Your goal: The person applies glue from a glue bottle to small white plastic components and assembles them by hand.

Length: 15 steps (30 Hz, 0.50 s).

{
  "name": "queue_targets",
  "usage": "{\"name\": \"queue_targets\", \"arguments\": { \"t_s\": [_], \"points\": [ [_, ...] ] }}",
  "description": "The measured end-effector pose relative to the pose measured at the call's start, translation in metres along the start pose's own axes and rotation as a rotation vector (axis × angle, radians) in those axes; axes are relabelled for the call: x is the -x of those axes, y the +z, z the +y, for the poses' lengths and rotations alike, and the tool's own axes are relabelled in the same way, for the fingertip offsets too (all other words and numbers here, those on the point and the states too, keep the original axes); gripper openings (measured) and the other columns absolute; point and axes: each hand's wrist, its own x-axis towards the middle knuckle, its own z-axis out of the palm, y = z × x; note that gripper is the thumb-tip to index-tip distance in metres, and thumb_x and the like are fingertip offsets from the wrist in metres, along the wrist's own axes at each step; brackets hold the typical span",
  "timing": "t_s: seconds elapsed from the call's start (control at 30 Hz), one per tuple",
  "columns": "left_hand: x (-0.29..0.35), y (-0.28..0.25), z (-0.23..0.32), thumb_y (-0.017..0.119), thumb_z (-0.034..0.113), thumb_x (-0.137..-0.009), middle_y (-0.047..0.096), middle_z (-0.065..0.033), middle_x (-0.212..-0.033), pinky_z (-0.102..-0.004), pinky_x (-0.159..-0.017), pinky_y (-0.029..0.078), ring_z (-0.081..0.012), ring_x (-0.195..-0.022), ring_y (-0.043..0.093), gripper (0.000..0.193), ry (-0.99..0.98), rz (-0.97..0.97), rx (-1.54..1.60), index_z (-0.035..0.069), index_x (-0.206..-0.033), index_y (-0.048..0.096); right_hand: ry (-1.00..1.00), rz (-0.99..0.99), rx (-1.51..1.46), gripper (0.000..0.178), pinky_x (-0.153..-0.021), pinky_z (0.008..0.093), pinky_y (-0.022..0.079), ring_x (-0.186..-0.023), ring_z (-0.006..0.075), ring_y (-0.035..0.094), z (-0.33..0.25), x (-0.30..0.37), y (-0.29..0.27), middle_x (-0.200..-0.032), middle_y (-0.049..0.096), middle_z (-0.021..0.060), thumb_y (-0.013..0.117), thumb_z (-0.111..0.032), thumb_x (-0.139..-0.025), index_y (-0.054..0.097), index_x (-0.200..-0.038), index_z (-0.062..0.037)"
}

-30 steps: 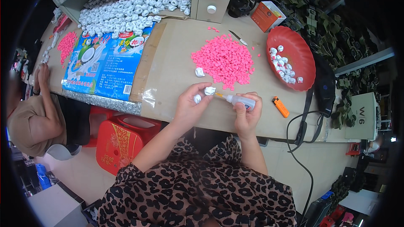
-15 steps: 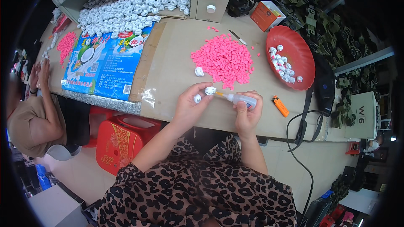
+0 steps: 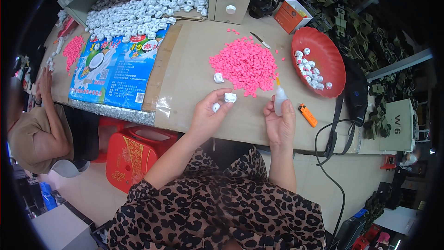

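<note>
My left hand (image 3: pixel 209 113) is closed, pinching a small white rounded piece (image 3: pixel 230 97) between thumb and fingertips. A second white piece (image 3: pixel 216 107) is tucked against the palm. My right hand (image 3: pixel 280 122) wraps round a glue bottle (image 3: pixel 280 99), translucent with a yellowish nozzle pointing up and away. Just beyond my hands lies a heap of small pink pieces (image 3: pixel 247 65). A single white piece (image 3: pixel 218 78) rests at the heap's near left edge. To the right, a red scalloped bowl (image 3: pixel 330 55) holds several white pieces, some showing pink.
An orange lighter (image 3: pixel 308 115) lies right of my right hand. A knife (image 3: pixel 261 40) sits behind the pink heap. Many white pieces (image 3: pixel 143 16) fill the back left, near blue printed sheeting (image 3: pixel 122 74). A black cable (image 3: pixel 319 148) hangs over the right edge. Another person (image 3: pixel 41 125) sits at left.
The glue bottle's nozzle has left the white piece in my left hand. My right hand has turned the bottle from sideways to upright, slightly to the right.
</note>
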Motion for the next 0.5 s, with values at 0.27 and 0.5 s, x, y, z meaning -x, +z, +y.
{"name": "queue_targets", "arguments": {
  "t_s": [0.27,0.5],
  "points": [
    [0.000,0.000,0.003,0.055,0.007,-0.079,0.050,0.0023,-0.080,-0.0159,-0.063,0.036,-0.0026,-0.072,0.043,0.027,-0.013,-0.019,0.010,0.001,-0.104,0.049,0.011,-0.181,0.031,0.043,-0.060,0.0254,0.040,-0.070,0.0136,0.048,-0.019,0.004,-0.016,-0.092,0.051,0.0052,0.061,-0.028,-0.074,0.044,-0.105,-0.0032],
    [0.002,-0.001,-0.001,0.056,0.003,-0.077,0.049,0.0030,-0.075,-0.0161,-0.066,0.036,-0.0033,-0.071,0.044,0.025,0.002,-0.008,-0.007,0.001,-0.102,0.051,-0.013,-0.100,0.021,0.036,-0.061,0.0272,0.042,-0.072,0.0157,0.052,-0.018,0.007,-0.012,-0.089,0.052,0.0041,0.062,-0.021,-0.074,0.046,-0.102,-0.0051]
  ]
}}
